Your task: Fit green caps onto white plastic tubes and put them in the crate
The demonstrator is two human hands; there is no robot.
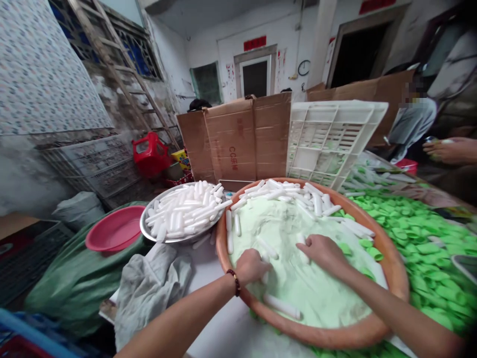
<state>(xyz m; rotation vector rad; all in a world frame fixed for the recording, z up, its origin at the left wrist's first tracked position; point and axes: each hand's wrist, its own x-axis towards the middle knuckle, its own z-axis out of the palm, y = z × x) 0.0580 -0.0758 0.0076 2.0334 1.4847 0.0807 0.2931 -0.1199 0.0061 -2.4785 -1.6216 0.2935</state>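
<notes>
Both hands are over a wide orange-brown basin (397, 278) filled with pale green powder (294, 293). My left hand (252, 267), with a beaded bracelet at the wrist, is closed around a white tube (265, 272), mostly covered by the fingers. To its right, my right hand (323, 252) pinches another white tube (301, 242) standing in the powder. A loose tube (267, 247) lies between the hands, and one more (282, 306) rests near the front rim. Several white tubes (316, 203) line the back rim. A few green pieces (345, 247) lie in the basin.
Left of the basin stands a metal bowl (143, 229) heaped with white tubes, then a pink basin (112, 229) and a grey cloth (149, 288). Many green pieces (428, 258) cover the right side. Cardboard (238, 141) and a white crate (331, 134) stand behind. Another person's hand (452, 150) shows at far right.
</notes>
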